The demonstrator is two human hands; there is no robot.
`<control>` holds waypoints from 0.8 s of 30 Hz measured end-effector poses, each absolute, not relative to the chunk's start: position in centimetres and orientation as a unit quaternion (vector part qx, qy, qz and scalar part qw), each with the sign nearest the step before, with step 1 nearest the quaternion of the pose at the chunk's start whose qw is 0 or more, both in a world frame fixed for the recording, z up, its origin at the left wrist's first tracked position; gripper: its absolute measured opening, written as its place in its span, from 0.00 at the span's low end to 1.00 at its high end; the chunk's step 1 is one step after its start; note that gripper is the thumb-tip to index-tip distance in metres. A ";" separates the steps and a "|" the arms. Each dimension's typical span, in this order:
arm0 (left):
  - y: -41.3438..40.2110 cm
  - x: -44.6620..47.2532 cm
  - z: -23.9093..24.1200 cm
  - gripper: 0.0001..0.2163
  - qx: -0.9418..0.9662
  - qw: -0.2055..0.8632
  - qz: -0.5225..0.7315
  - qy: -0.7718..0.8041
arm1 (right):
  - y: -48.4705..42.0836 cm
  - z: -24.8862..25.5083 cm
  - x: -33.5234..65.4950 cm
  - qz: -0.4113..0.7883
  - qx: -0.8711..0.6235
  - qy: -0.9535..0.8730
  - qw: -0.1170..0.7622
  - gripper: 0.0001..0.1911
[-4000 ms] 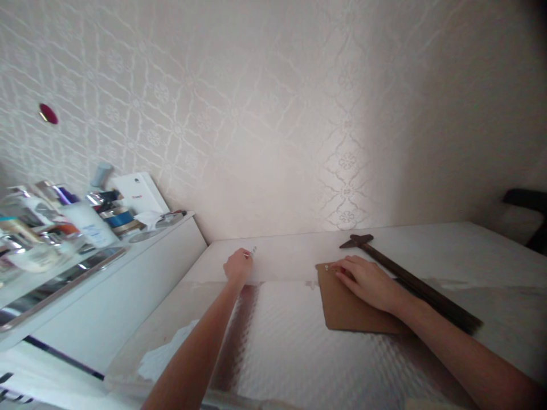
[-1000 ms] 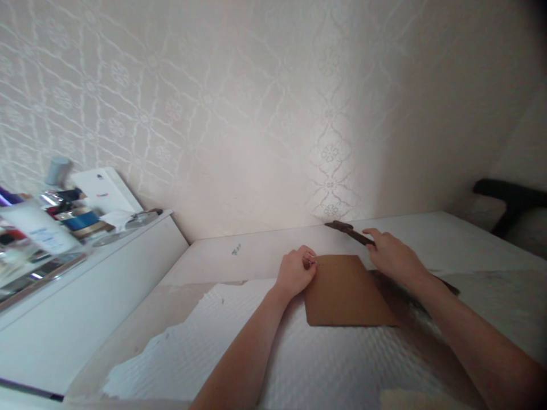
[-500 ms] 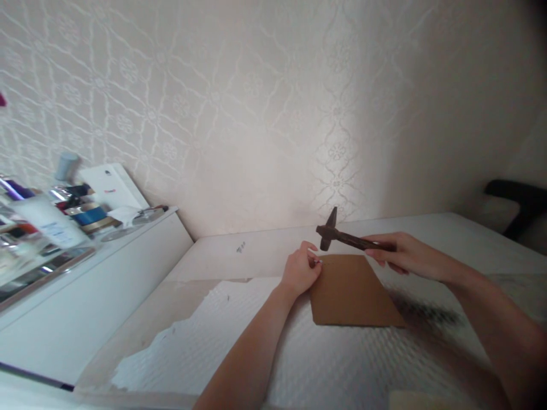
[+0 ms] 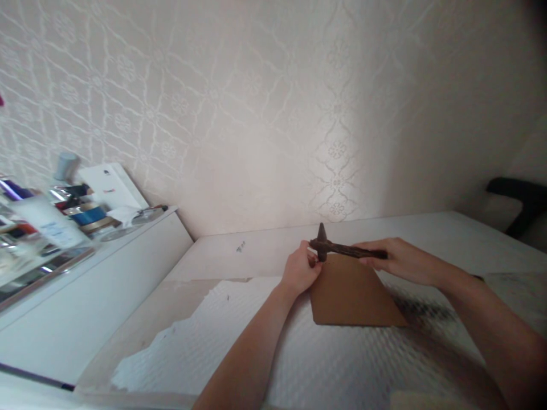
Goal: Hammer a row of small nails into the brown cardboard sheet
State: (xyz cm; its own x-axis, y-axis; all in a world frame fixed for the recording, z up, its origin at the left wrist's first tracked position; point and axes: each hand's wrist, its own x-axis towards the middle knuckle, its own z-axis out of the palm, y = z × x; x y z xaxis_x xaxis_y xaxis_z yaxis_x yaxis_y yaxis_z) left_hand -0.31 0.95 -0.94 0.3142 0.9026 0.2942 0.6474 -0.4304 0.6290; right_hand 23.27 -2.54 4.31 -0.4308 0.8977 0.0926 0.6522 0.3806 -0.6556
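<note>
My right hand (image 4: 401, 259) grips a dark hammer (image 4: 348, 250) by its handle. The hammer's head is low over the far left corner of a brown board (image 4: 352, 296), right at the fingertips of my left hand (image 4: 299, 266). The fingers of that hand are pinched together at the corner around what looks like a small nail, mostly hidden by the hammer head. The board lies flat on a white quilted sheet (image 4: 205, 336). Several small nails (image 4: 241, 246) lie on the white table (image 4: 265, 250) farther back to the left.
On the left, a white cabinet (image 4: 128, 290) carries a white box (image 4: 113, 185), a pale tube (image 4: 49, 219) and other small items. The patterned wall (image 4: 256, 114) rises behind the table. A black chair part (image 4: 517, 191) stands at the far right.
The hammer has come down and to the left, its head now at my left fingertips. My left hand and the board have stayed in place.
</note>
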 end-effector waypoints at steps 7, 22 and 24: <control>0.7 -0.2 -0.5 0.12 0.779 0.219 0.312 0.497 | -2.6 4.4 23.2 0.272 -0.478 -0.803 0.229 0.24; 0.8 -0.3 -0.8 0.11 0.787 0.200 0.311 0.493 | -2.6 4.3 23.1 0.271 -0.474 -0.810 0.214 0.24; 0.8 -0.4 -0.8 0.11 0.788 0.199 0.314 0.491 | -2.5 4.3 23.1 0.275 -0.477 -0.806 0.216 0.25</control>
